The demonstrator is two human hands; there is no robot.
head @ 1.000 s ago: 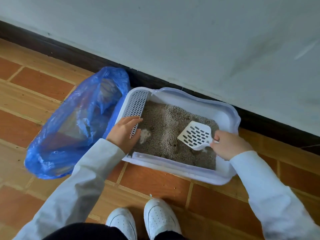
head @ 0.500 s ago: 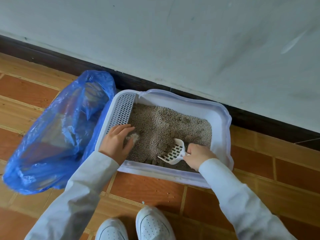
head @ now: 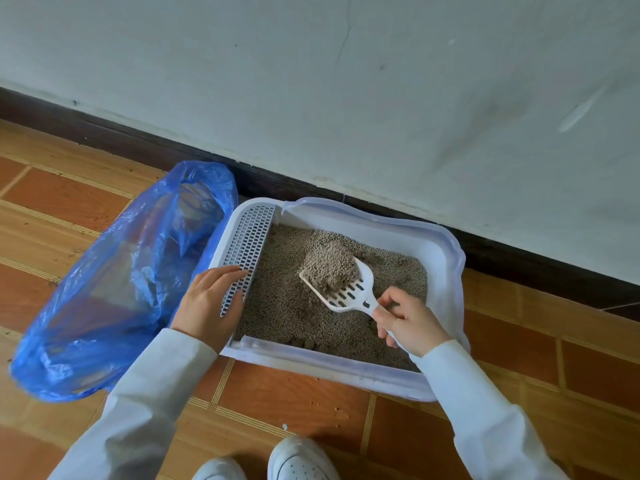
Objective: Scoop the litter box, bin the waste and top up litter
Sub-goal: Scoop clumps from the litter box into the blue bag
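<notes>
A white litter box [head: 446, 265] filled with grey-brown litter [head: 294, 313] sits on the floor against the wall. My right hand [head: 408, 322] grips the handle of a white slotted scoop [head: 349, 289], held above the litter with a heap of litter and a clump on its blade. My left hand [head: 207, 301] rests on the box's perforated left ledge [head: 247, 244], thumb hooked over its inner edge. An open blue plastic bag [head: 114, 285] lies just left of the box.
The box stands on orange floor tiles [head: 298, 403] beside a dark skirting board [head: 138, 147] and pale wall. My two white shoes [head: 298, 459] are at the bottom edge. A few spilled granules lie on the tiles in front of the box.
The scoop went from hovering with nothing in it, down into the litter near the front wall, and has now come up loaded. My left hand stays on the left ledge.
</notes>
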